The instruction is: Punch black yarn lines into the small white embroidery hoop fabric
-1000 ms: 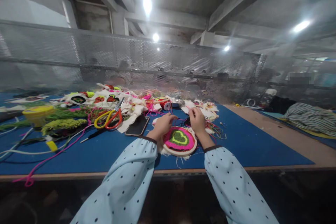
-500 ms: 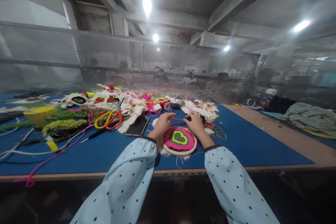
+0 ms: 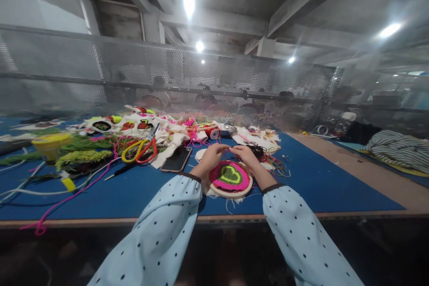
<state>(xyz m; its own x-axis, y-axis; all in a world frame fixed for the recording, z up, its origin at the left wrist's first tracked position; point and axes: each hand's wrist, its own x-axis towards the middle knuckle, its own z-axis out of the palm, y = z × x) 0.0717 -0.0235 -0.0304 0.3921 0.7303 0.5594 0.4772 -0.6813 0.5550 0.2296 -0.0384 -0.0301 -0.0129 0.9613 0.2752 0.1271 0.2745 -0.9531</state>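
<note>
The left hand (image 3: 212, 158) and right hand (image 3: 247, 156) are meeting at fingertips; whether they are pinching anything is not showing. The hooped embroidery (image 3: 231, 178) is lying on the bench (image 3: 321, 183), on their near side, between both wrists.

Hoop (image 3: 231, 174) on the desk (image 3: 301, 187), on the near side of the hands (image 3: 212, 157), phone (image 3: 176, 159) to their left, scissors (image 3: 148, 140) farther left, yarn bundle (image 3: 398, 149) far right

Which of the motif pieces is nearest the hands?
The pink piece with the green heart, beside the left hand and right hand. Others, like the black-ringed one, lie farther back, left.
</note>
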